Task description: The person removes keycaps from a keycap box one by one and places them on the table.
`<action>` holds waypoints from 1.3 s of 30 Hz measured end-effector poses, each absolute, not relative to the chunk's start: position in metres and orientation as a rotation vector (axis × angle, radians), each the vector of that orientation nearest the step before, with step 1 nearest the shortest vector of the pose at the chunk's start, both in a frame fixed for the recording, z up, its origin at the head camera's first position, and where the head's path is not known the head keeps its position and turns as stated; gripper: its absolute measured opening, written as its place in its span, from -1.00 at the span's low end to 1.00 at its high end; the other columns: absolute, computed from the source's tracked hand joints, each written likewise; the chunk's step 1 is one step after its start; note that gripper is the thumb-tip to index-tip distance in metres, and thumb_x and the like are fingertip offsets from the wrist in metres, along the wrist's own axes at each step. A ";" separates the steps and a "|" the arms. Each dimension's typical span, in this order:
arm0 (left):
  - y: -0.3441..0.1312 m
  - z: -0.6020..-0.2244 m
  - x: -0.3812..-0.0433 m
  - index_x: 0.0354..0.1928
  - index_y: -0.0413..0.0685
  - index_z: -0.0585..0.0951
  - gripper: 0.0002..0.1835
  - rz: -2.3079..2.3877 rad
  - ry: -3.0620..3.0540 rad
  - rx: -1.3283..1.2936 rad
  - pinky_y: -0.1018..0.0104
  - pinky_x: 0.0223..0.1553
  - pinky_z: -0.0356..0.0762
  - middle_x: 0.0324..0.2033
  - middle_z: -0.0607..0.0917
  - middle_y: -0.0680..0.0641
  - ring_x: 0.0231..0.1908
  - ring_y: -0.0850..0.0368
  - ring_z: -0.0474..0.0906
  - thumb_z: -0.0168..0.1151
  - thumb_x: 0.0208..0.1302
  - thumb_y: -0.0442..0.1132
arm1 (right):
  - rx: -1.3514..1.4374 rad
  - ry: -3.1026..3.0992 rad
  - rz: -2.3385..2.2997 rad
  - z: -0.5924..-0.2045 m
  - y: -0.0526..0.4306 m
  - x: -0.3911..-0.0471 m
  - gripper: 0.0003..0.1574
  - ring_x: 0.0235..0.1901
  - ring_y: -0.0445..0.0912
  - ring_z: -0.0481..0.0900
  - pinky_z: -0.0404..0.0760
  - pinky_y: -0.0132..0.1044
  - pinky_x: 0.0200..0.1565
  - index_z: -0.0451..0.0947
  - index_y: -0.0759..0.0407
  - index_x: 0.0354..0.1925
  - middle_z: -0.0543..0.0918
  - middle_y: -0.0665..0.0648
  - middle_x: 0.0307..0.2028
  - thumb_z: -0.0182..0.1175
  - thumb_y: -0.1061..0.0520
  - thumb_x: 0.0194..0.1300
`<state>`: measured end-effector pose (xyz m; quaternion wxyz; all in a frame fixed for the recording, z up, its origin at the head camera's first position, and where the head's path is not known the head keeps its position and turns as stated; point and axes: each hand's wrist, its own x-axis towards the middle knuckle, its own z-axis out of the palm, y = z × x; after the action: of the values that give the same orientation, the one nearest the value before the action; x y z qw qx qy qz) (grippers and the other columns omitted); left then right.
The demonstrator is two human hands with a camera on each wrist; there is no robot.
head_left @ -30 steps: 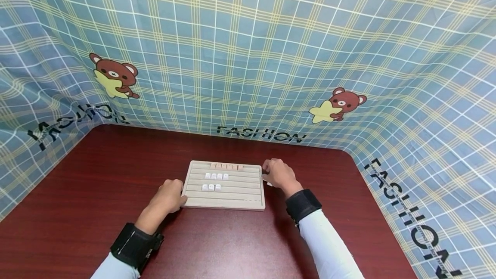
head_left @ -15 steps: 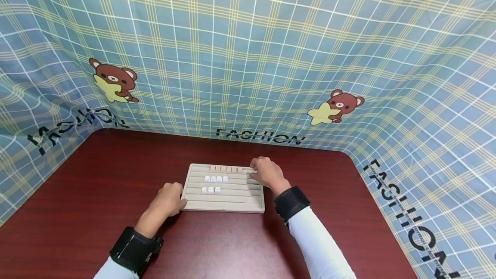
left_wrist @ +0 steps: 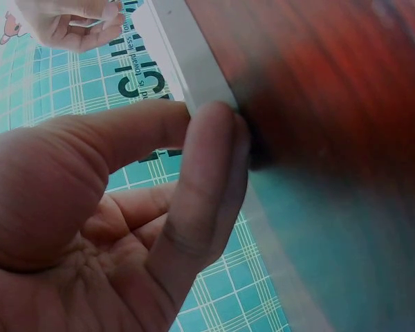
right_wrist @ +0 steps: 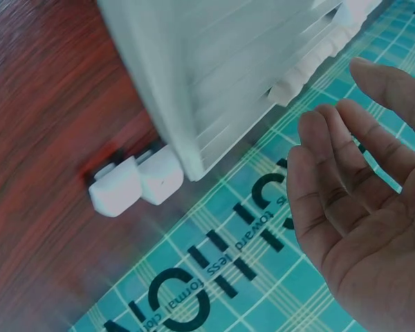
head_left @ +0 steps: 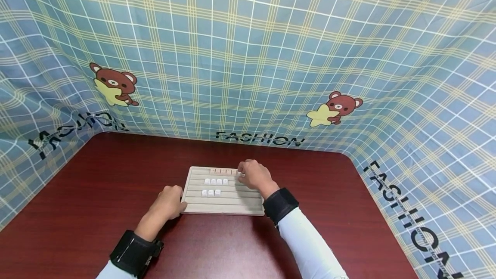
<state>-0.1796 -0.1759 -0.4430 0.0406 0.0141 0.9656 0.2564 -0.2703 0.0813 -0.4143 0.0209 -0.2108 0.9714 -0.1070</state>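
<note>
A pale ridged tray (head_left: 232,208) lies on the table, tilted slightly in the head view. My left hand (head_left: 167,203) pinches its left edge between thumb and fingers. Four-sided white keycaps stand in two short rows, an upper row (head_left: 216,181) and a lower row (head_left: 211,193). Along the far edge runs a row of pinkish keycaps (head_left: 222,171). My right hand (head_left: 255,176) is over the tray's far right part, fingertips at the right end of that pinkish row. In the right wrist view its fingers (right_wrist: 311,131) are loosely bent, apart from the thumb, with nothing between them.
Two loose white keycaps (right_wrist: 138,182) sit on the table against the tray's side in the right wrist view. The dark red table (head_left: 128,175) ends at a plaid curtain (head_left: 240,76) behind and on both sides.
My right hand has moved left, from beside the tray's right edge to over its far right part at the pinkish row. My left hand stays on the left edge.
</note>
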 end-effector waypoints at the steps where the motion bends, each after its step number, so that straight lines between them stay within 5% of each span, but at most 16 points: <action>1: -0.176 -0.443 -0.179 -0.58 -0.15 0.47 -0.83 0.787 2.965 0.047 0.32 -0.56 0.39 -0.66 0.54 -0.06 -0.70 0.17 0.51 0.24 0.08 -0.39 | -0.663 3.012 -0.331 -0.414 0.079 -0.270 -0.73 -0.21 -0.08 0.66 0.62 -0.21 -0.23 0.66 0.09 -0.11 0.66 0.07 -0.19 0.36 0.08 0.20; 24: -0.175 -0.445 -0.180 -0.58 -0.16 0.50 -0.85 0.800 2.991 0.041 0.31 -0.56 0.41 -0.65 0.54 -0.07 -0.68 0.15 0.52 0.27 0.06 -0.38 | -0.777 2.961 -0.300 -0.422 0.047 -0.264 -0.67 -0.18 -0.01 0.67 0.62 -0.22 -0.22 0.64 0.10 -0.04 0.65 0.09 -0.13 0.34 0.06 0.22; 39: -0.176 -0.444 -0.181 -0.55 -0.18 0.50 -0.87 0.809 2.963 0.023 0.31 -0.56 0.41 -0.63 0.54 -0.08 -0.68 0.15 0.53 0.26 0.08 -0.39 | -0.808 2.982 -0.205 -0.433 0.043 -0.266 -0.78 -0.26 -0.14 0.62 0.54 -0.36 -0.34 0.65 0.06 -0.16 0.65 0.03 -0.19 0.35 0.07 0.20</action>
<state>-0.1806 -0.1755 -0.4445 0.0348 0.0074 0.9641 0.2631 -0.2664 0.0427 -0.4335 0.0228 -0.2610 0.9628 -0.0663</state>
